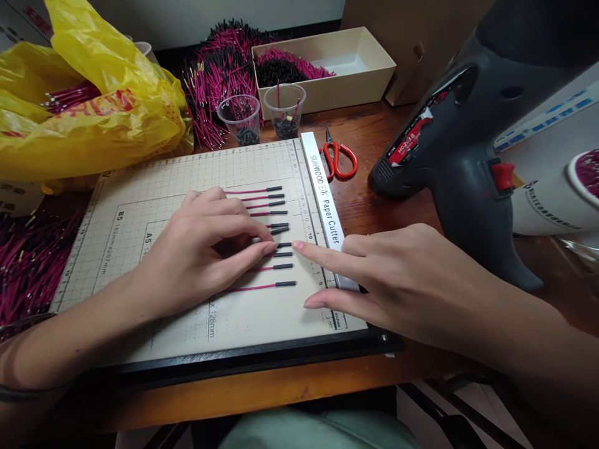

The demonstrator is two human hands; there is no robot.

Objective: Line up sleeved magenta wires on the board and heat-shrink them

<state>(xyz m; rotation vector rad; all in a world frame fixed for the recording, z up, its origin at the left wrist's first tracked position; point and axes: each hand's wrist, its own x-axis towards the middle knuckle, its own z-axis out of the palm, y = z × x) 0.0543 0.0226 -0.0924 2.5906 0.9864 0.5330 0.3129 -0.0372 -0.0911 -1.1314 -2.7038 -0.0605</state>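
Several thin magenta wires with black sleeved tips [269, 201] lie in a row across the gridded board of a paper cutter [154, 187]. My left hand [201, 252] rests palm down on the wires, fingers pressing them flat near their black ends. My right hand [388, 280] lies to the right, its index finger stretched out and touching the black tip of a middle wire [284, 245]. Neither hand grips anything. The cutter's white rail [322, 193] runs under my right hand.
A dark heat gun [449, 143] stands at the right. Red scissors [339, 159], two clear cups [262, 115], a cardboard box of wires [327, 65], and a yellow plastic bag [88, 100] sit behind. Loose wire piles lie at the left [23, 262].
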